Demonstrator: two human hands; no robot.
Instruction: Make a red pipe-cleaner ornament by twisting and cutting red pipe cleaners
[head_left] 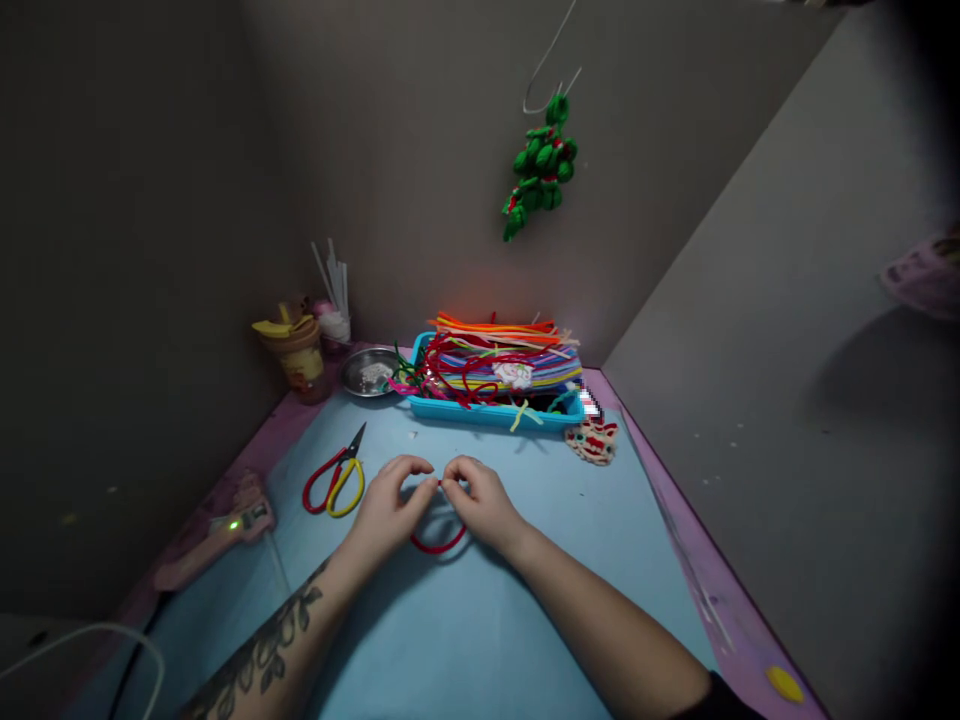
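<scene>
A red pipe cleaner [437, 549] is bent into a loop that hangs below my two hands, above the light blue table cover. My left hand [395, 497] pinches it near one end between thumb and fingertips. Close beside it, my right hand [478, 495] pinches the red strand too, with thumb and forefinger together. A short bit of red shows between the two sets of fingertips. The exact ends of the strand are hidden by my fingers. Scissors [337, 482] with one red and one yellow handle lie left of my left hand.
Beyond my hands stands a blue tray [487, 412] heaped with coloured pipe cleaners. A metal dish [370, 372] and a brown cup [301, 360] are to its left. At left lies a pink glue gun [225, 535] with a lit green light. A crafted piece [592, 441] sits at right.
</scene>
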